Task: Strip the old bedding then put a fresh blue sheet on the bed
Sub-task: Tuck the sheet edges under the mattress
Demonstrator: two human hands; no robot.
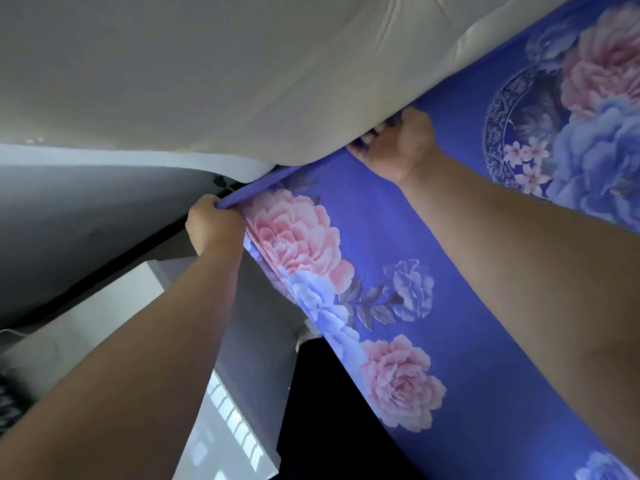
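A blue sheet [433, 271] printed with pink and pale blue flowers covers the right half of the view. Above it lies a cream mattress surface [242, 81]. My left hand [214, 225] grips the sheet's folded hem at its corner, fingers curled round the fabric. My right hand [398, 143] holds the same hem further along, where blue meets cream; its fingertips are tucked under the edge and hidden.
A white bedside cabinet [221, 393] stands below my left arm, next to the hanging sheet. A dark gap [329, 410] lies between cabinet and bed. A grey wall [86, 220] fills the left.
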